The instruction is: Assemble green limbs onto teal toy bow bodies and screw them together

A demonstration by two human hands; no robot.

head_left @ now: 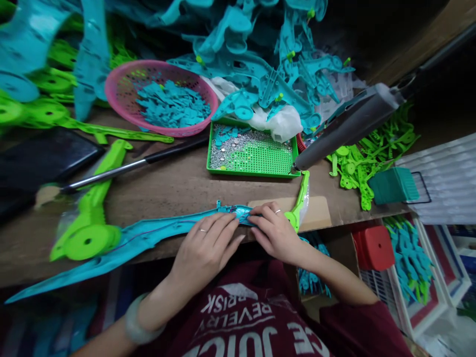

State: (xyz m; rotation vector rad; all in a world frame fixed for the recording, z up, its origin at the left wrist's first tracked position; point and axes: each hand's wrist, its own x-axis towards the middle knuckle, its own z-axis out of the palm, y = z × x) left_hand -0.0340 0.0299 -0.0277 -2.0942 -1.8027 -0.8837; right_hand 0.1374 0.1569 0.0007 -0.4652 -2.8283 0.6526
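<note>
A long blue plastic shell (148, 233) lies along the front edge of the wooden table, with thin dark wires inside it. My left hand (208, 243) rests over its right part, fingers bent against the shell. At the shell's right end, my right hand (277, 230) has its fingers closed on the edge near the wiring. Under the shell's left part sits a green piece with a round disc (87, 241). Just right of my right hand stands another green piece (303, 196), over brown cardboard (320, 213). What lies beneath my fingertips is hidden.
Behind are a green tray (253, 173) of small screws, a pink basket (122, 109) of blue parts and heaped blue shells (253, 74). A grey tool (345, 124) hangs at the right. A metal rod (107, 173) crosses the left side.
</note>
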